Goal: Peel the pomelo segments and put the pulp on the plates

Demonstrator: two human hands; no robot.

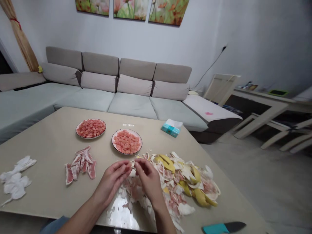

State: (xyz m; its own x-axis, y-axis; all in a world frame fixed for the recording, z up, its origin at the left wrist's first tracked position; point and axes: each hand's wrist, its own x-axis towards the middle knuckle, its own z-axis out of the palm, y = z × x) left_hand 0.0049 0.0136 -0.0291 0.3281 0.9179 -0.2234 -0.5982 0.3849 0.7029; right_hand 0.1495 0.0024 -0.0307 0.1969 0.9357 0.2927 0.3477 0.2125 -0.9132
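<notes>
My left hand (112, 179) and my right hand (150, 180) meet above the table, fingertips pinched together on a small pale pomelo piece (133, 164), mostly covered by the fingers. Beneath and to the right of them spreads a heap of pomelo scraps (174, 191), white membrane and pith mixed with yellow peel (201, 197). Just beyond the hands is a plate (113, 143) with peeled pink pomelo flesh (127, 141). A second plate (77, 132), also filled with pink flesh, stands farther back on the left. Several unpeeled pomelo segments (81, 163) lie left of my left hand.
A knife (223, 227) with a turquoise handle lies near the front right of the table (48, 182). Crumpled white gloves or tissues (17, 178) are at the left. A blue tissue pack (172, 128) sits near the far right edge, before the sofa (131, 102).
</notes>
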